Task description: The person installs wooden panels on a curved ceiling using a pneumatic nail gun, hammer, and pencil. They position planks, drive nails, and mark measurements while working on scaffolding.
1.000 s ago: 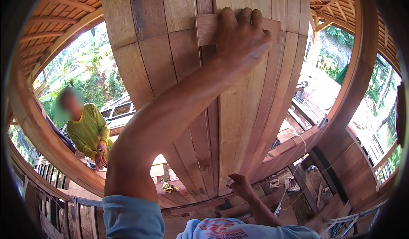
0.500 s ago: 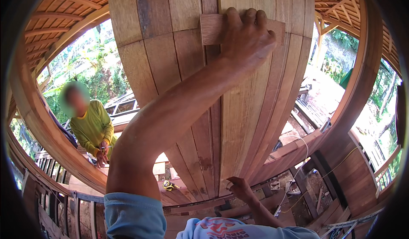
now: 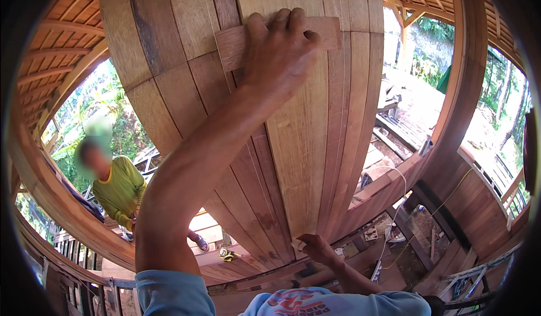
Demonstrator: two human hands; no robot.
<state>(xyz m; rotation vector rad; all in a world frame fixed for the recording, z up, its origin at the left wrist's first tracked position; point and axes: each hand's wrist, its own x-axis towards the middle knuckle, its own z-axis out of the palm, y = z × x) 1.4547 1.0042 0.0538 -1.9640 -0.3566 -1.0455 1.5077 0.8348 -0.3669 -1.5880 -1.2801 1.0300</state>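
Before me rises a curved panel of long wooden planks (image 3: 298,147). My left hand (image 3: 284,54) reaches up to its upper part, fingers curled over a short flat wooden board (image 3: 231,48) that lies crosswise against the planks. Thin string-like lines run along the panel, one passing the board's left end. Down at the panel's lower end, my right hand (image 3: 316,248) pinches a small pale wood block (image 3: 298,244) against the planks. Its fingers are partly hidden.
A co-worker in a yellow-green shirt (image 3: 121,189) is at the left, behind a curved timber beam (image 3: 73,197). A yellow-black tape measure (image 3: 227,254) lies near the panel's lower left. A white cable (image 3: 404,203) hangs at right, above dark floor beams (image 3: 437,217).
The panel and my left hand with the short board appear farther left as the view shifts. The board looks slightly more tilted. The co-worker appears lower, and a foot now shows near the tape measure.
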